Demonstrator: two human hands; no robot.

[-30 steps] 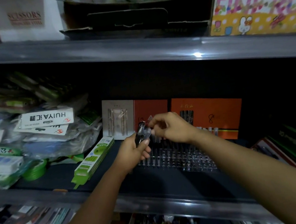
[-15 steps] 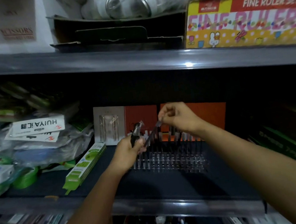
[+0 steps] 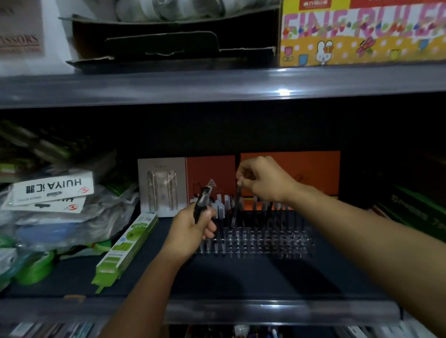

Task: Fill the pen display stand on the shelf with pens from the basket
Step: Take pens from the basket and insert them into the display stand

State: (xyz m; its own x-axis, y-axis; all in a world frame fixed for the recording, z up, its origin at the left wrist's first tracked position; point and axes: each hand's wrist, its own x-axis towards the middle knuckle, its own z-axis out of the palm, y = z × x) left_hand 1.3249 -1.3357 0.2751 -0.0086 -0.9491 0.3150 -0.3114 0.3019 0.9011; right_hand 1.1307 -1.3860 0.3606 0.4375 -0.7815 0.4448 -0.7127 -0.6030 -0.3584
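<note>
At the middle of the frame, a bunch of pens (image 3: 202, 205) is gripped by the left hand (image 3: 190, 236). One pen (image 3: 237, 204) is pinched by the right hand (image 3: 265, 181) above the clear stand (image 3: 255, 240).

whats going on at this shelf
A person is stocking a clear pen display stand on the middle shelf. The left hand grips a small bundle of dark pens beside the stand. The right hand pinches a single pen by its top, its lower end down among the stand's back rows. Several pens already stand in the back rows; the front slots look mostly empty. The basket is not in view.
</note>
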